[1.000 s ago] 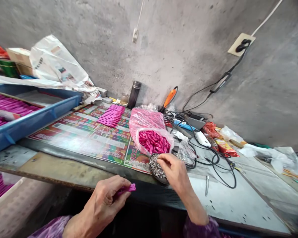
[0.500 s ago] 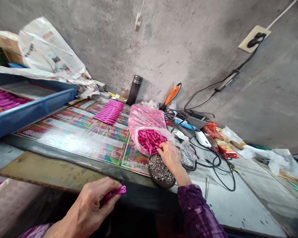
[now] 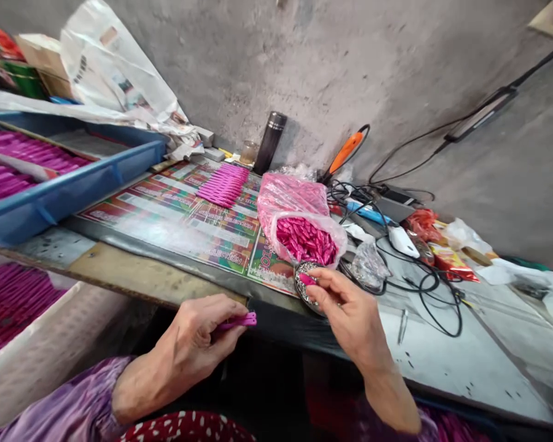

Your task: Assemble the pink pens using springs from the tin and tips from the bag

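Below the table's front edge, my left hand is closed round a magenta plastic piece, whose end with small holes sticks out past the fingertips. My right hand pinches a small pink piece between thumb and fingers, over the round dish of small metal parts, which it partly covers. Just behind the dish lies an open pink plastic bag full of shiny pink pieces. A row of magenta pieces lies farther back on the printed sheet.
A blue tray of magenta pieces stands at the left, above a white container with more. Along the wall are a dark flask, an orange-handled tool, black cables and snack packets.
My right hand has drawn back from the bag's mouth toward me, now with a pink piece in its fingertips. My left hand still grips the magenta piece. The view has shifted.
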The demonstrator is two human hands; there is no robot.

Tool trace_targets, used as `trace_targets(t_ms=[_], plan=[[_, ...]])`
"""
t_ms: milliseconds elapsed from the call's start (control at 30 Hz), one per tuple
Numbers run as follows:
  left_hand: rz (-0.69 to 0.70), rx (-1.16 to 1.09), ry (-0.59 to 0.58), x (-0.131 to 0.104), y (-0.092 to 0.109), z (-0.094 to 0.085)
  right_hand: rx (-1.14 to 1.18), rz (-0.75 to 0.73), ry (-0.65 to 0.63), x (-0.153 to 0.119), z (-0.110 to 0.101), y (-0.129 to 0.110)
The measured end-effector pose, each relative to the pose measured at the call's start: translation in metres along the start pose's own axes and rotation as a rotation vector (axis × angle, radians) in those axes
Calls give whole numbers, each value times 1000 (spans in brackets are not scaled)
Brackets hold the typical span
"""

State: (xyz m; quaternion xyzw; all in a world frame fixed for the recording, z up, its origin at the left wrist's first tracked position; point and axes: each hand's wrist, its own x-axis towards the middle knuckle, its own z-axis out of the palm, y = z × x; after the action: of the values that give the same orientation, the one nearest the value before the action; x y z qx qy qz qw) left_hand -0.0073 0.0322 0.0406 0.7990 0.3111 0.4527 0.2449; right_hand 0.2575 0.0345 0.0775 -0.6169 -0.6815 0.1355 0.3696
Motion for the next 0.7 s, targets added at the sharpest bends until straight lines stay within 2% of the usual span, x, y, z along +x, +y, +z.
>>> trace_targets(t_ms=[100, 233, 433, 700], plan=[[-4, -17, -36, -2, 8, -1, 370, 93, -31, -39, 13, -19], [-10, -51, -67, -10, 14, 1, 524, 221, -46, -72, 27, -27], [-57, -55, -120, -21, 19, 4, 499, 250, -17, -87, 35, -30], [-96, -70, -153, -28, 19, 6, 354, 123, 41, -91, 37, -40]])
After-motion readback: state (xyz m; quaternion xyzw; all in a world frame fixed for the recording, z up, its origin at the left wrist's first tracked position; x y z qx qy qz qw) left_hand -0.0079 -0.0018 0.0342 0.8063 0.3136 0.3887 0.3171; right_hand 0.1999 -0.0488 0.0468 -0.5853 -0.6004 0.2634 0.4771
